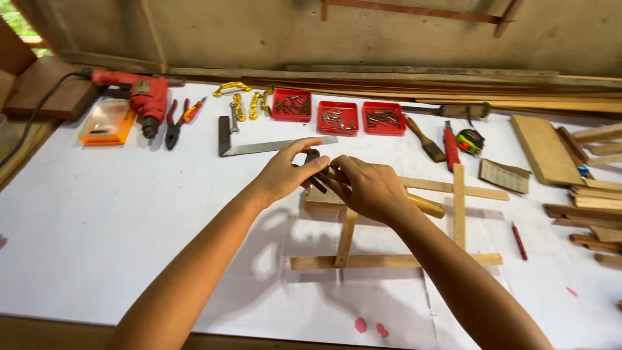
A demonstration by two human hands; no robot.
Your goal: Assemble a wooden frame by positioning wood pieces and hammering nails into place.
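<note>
I see the hammer [389, 194] near the worktop's [97, 214] middle, over a wood block [322, 199]; its long axis runs from the dark head at upper left to the handle end at lower right. My right hand [369, 188] grips the handle. My left hand [285, 172] pinches the head. A slat frame [395, 260] lies just nearer me.
</note>
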